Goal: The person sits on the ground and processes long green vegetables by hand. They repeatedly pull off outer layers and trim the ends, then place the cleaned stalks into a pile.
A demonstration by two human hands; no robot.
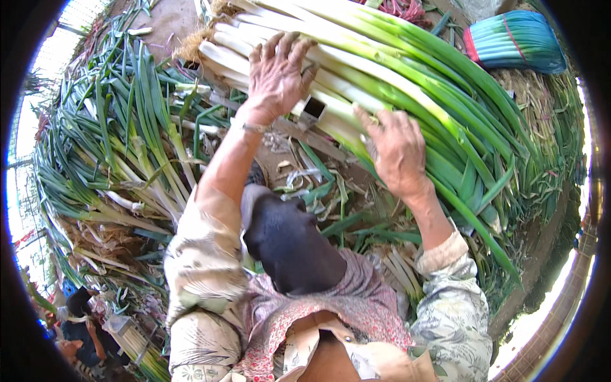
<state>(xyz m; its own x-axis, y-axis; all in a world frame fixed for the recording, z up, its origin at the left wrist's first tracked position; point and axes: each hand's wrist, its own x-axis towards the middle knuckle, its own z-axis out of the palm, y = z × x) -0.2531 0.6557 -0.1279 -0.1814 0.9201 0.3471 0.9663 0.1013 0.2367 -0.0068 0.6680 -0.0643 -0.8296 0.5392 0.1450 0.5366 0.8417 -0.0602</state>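
Observation:
A large layer of long green onions [343,62] lies before me, white root ends to the left and green leaves to the right. My left hand [279,79] rests palm down across the white stems near the roots [193,45], thumb apart. Over the stalks where white turns to green, my right hand [398,148] spreads its fingers, the tips at a stem's surface. Neither hand is closed around a stalk. Between them the hollow end of a square metal tube [313,111] juts out from the rack under the onions.
A heap of untrimmed green onions [133,143] lies to my left. At the upper right sits a wrapped bundle of green onions [515,43]. Pink twine [401,10] lies at the top. Leaf scraps [329,186] cover the ground. Another person [83,324] works at the lower left beside a loaded rack [138,339].

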